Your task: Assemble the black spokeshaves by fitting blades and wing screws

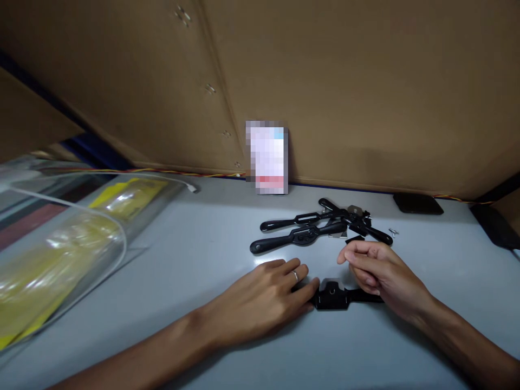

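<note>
A black spokeshave point(332, 298) lies on the table in front of me, a metal blade seated in its middle. My left hand point(276, 295), with a ring on one finger, is closed over its left handle and hides it. Just above the right handle is my right hand point(376, 271), thumb and fingers pinched together; whatever they may hold is too small or hidden to make out. Beyond both hands lie several more black spokeshave bodies point(280, 242), some overlapping, with loose blades point(338, 235) among them. Small silver screws point(393, 232) sit to their right.
A pixelated upright screen or card point(270, 157) leans on the cardboard wall point(365, 81). On the left are yellow plastic-wrapped packs point(81, 254) and a white cable point(122, 233). A dark flat object point(418, 203) rests at the back right, another black item point(493, 225) farther right.
</note>
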`<state>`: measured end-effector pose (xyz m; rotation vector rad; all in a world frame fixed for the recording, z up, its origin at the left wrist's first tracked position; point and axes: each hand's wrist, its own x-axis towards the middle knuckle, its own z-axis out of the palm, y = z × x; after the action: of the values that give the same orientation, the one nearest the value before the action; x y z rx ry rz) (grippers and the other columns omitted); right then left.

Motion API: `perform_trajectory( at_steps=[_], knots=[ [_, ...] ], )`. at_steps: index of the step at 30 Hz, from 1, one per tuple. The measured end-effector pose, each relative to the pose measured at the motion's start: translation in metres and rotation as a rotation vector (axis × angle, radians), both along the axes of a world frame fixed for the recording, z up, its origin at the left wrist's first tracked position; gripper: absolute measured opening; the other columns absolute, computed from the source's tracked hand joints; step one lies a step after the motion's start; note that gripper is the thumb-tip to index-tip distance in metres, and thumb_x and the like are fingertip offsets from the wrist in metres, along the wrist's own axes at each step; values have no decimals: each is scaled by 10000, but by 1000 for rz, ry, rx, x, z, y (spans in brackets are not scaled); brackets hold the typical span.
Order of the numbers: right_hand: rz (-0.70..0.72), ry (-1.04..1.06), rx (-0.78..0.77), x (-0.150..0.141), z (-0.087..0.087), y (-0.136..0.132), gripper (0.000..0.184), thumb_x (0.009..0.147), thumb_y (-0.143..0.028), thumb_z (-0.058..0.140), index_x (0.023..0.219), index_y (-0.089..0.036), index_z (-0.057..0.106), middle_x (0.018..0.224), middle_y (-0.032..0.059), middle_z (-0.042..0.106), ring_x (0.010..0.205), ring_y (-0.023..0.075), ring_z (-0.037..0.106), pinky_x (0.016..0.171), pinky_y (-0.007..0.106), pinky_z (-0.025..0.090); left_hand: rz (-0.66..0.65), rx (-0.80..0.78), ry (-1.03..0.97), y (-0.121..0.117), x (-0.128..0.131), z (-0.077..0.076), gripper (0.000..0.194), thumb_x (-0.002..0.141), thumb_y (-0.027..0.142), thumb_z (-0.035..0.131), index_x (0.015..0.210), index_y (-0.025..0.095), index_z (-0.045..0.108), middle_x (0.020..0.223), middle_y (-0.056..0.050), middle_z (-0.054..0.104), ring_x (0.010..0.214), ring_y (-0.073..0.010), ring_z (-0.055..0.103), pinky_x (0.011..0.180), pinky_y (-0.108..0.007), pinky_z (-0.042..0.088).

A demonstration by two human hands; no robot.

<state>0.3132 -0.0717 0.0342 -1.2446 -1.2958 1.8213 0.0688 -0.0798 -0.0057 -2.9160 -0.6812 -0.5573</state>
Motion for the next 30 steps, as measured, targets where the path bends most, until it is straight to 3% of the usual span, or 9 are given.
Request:
perform_trajectory(
  at_steps=[4, 8, 11, 13, 16, 17, 21, 24, 30],
  knots=[
    [-29, -93, 103, 0, 0, 1, 323, 946, -513, 613, 863, -208, 679, 533, -91, 330, 471, 95, 215, 468, 270, 186, 4, -1, 5, 0, 0, 0, 171, 1036, 243, 519, 1139, 142, 611, 844, -41, 620, 724, -214, 587, 576, -326, 478],
    [-102, -535, 645, 10, 5, 14, 251, 932, -402, 624, 747, -232, 634, 616, -26, 504, 569, 141, 431, 566, 294, 325, 6, -6, 7, -1, -1, -1, 162, 1037, 235, 505, 1110, 140, 615, 840, -44, 612, 715, -215, 578, 575, -331, 468],
    [-72, -979, 847, 36, 14, 34, 152, 937, -346, 604, 842, -254, 679, 844, 33, 685, 743, 205, 588, 665, 326, 394, 3, 1, -5, -1, -1, -3, 167, 1041, 225, 493, 1115, 139, 614, 853, -53, 617, 721, -216, 579, 585, -330, 462],
    [-189, -1150, 821, 61, 19, 49, 225, 955, -333, 574, 779, -226, 663, 785, 68, 687, 739, 234, 589, 676, 349, 368, -1, 3, -16, -1, -2, -4, 182, 1048, 221, 475, 1130, 137, 614, 866, -58, 621, 732, -216, 584, 594, -328, 459],
    [-294, -1319, 741, 98, 21, 68, 186, 897, -183, 562, 1033, -211, 685, 913, 102, 723, 827, 272, 616, 678, 348, 335, -5, -4, -22, -1, -2, -5, 225, 1066, 215, 422, 1151, 137, 616, 877, -59, 622, 735, -216, 587, 596, -331, 448],
    [-288, -1355, 703, 107, 20, 73, 174, 890, -187, 567, 1008, -201, 693, 907, 114, 724, 832, 281, 621, 668, 346, 330, -8, -6, -24, -1, -2, -6, 239, 1071, 210, 404, 1146, 139, 619, 870, -56, 618, 726, -213, 583, 593, -330, 443],
    [-98, -1349, 568, 127, 15, 81, 101, 865, -226, 621, 833, -212, 717, 789, 63, 725, 746, 230, 639, 621, 307, 356, -11, 8, -35, 0, -2, -7, 276, 1086, 212, 363, 1127, 140, 625, 853, -54, 613, 719, -208, 575, 600, -329, 436],
    [56, -1307, 523, 128, 14, 80, 85, 822, -199, 666, 859, -231, 736, 774, 20, 733, 718, 193, 646, 621, 281, 380, -12, 9, -20, 1, -2, -8, 276, 1088, 218, 367, 1138, 137, 626, 873, -62, 619, 744, -214, 585, 609, -336, 440],
    [152, -1322, 549, 123, 9, 78, 97, 821, -200, 678, 900, -226, 727, 836, 37, 730, 748, 199, 638, 634, 286, 373, -13, 11, -8, 0, -3, -9, 275, 1086, 224, 371, 1141, 130, 623, 882, -70, 623, 742, -226, 590, 595, -346, 440]
  ],
)
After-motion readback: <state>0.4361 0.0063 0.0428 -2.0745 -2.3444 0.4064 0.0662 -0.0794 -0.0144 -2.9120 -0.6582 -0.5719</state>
